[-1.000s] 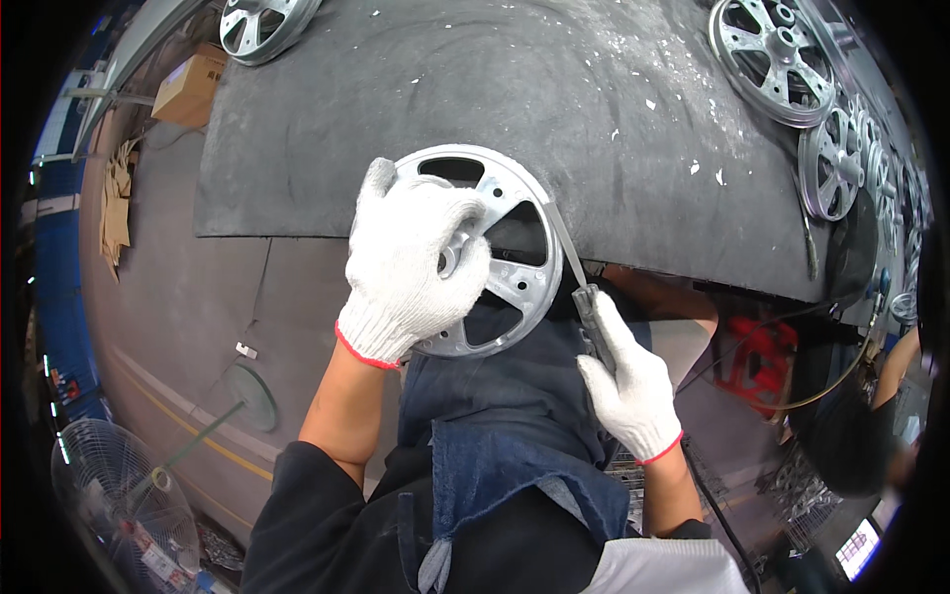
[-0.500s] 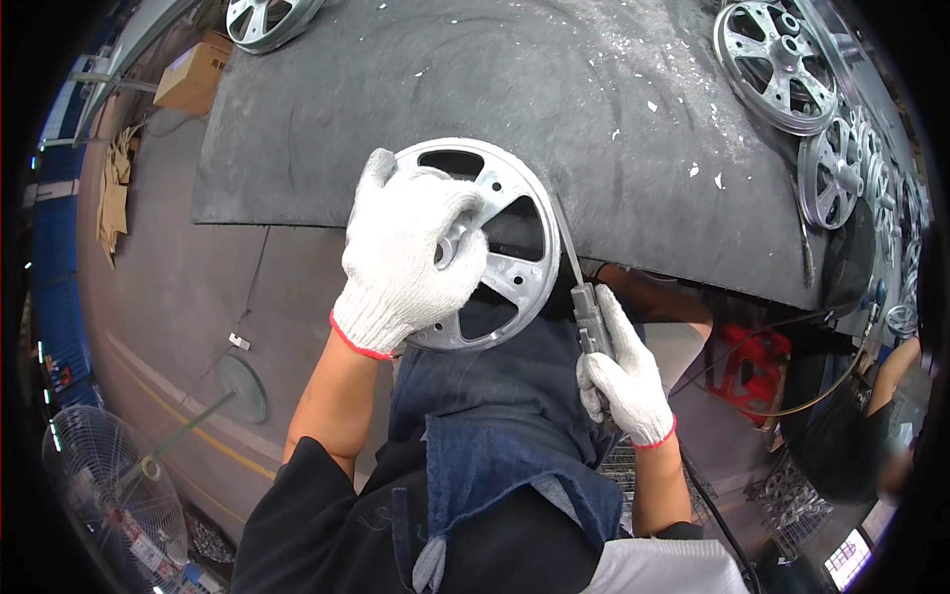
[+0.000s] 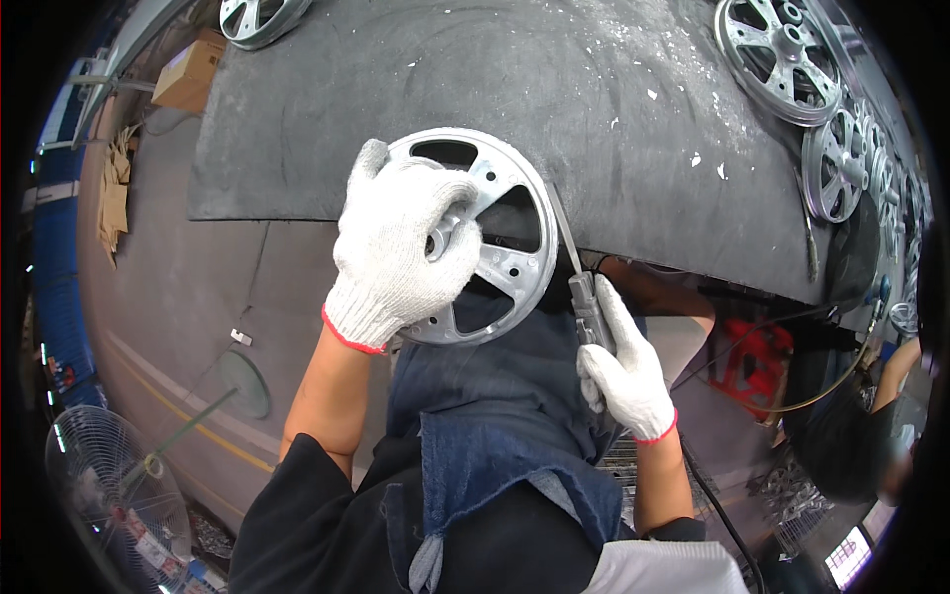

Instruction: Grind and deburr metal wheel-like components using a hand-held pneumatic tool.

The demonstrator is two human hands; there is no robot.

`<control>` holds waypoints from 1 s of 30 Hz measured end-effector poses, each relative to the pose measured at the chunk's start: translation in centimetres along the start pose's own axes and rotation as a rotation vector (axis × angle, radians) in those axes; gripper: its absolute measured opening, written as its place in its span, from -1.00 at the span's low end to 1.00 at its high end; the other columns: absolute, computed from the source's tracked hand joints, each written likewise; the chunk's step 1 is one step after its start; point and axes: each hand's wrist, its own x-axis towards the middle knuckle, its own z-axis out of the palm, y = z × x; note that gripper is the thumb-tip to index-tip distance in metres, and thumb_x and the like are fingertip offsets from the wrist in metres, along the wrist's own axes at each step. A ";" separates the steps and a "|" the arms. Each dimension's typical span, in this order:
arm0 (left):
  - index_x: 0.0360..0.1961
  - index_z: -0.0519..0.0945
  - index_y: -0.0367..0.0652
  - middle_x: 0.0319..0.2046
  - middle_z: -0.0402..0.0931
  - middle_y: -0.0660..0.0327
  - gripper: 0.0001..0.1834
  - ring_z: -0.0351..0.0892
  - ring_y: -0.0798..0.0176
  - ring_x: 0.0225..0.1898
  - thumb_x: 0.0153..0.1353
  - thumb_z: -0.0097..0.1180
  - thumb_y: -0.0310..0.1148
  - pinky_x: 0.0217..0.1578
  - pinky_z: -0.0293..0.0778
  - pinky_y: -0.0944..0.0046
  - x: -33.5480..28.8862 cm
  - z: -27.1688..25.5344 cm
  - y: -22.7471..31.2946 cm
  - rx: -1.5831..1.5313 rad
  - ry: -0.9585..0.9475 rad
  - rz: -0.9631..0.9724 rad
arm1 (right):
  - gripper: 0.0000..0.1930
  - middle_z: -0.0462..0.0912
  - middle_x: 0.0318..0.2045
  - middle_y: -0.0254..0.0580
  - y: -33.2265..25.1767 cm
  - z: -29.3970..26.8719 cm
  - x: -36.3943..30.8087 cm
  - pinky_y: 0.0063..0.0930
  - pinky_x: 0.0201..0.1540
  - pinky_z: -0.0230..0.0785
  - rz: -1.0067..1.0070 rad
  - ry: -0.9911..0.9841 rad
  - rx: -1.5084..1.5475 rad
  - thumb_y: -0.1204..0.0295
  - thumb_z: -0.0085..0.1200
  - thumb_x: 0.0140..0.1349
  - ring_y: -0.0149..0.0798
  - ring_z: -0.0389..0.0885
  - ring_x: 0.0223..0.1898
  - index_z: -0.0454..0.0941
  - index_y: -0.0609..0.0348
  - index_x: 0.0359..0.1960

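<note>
My left hand (image 3: 401,243), in a white knit glove with a red cuff, is closed around the hub of a grey cast metal wheel (image 3: 500,265). The wheel is tilted over the near table edge, above my lap, and its spokes have large openings between them. In my right hand (image 3: 630,384), gloved the same way, is a power file (image 3: 588,302) with a grey boxy handle and a thin straight blade. The blade points up and away, alongside the wheel's right rim. Whether it touches the rim, I cannot tell.
Pale chips lie on the dark table (image 3: 416,89). More metal wheels (image 3: 789,49) are stacked at the right, and another wheel (image 3: 259,20) sits at the far left. A cardboard box (image 3: 188,74), a floor fan (image 3: 119,485) and a red stool (image 3: 747,361) surround me. Someone's arm (image 3: 894,371) shows at right.
The wheel and my left hand have shifted slightly up and left in view. The file has moved slightly up and left too, staying beside the right rim. Both grips are unchanged.
</note>
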 end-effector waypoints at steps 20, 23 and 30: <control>-0.10 0.82 -0.12 -0.12 0.84 0.10 -0.77 0.83 -0.04 0.16 0.22 0.34 -0.52 0.60 0.28 -0.30 1.3 0.0 -0.6 -0.043 -0.023 0.046 | -0.14 0.72 -0.28 0.01 0.7 3.6 -0.5 -0.04 -0.15 0.70 -0.545 0.399 -1.134 0.40 0.43 0.40 0.12 0.83 -0.30 0.40 -0.26 0.73; -0.13 0.81 -0.13 -0.14 0.83 0.08 -0.79 0.83 -0.05 0.14 0.22 0.32 -0.54 0.59 0.29 -0.30 1.3 0.1 -0.4 -0.066 -0.025 0.032 | -0.15 0.72 -0.29 0.00 0.2 3.1 -0.4 -0.04 -0.17 0.70 -0.530 0.421 -1.037 0.43 0.42 0.40 0.12 0.82 -0.31 0.42 -0.28 0.72; -0.14 0.81 -0.15 -0.15 0.82 0.03 -0.79 0.83 -0.07 0.13 0.19 0.32 -0.54 0.57 0.29 -0.31 1.0 0.1 -0.3 -0.075 -0.008 0.041 | -0.18 0.74 -0.27 0.01 -0.6 3.1 -0.8 -0.08 -0.15 0.70 -0.518 0.402 -1.121 0.44 0.41 0.40 0.10 0.82 -0.30 0.44 -0.22 0.70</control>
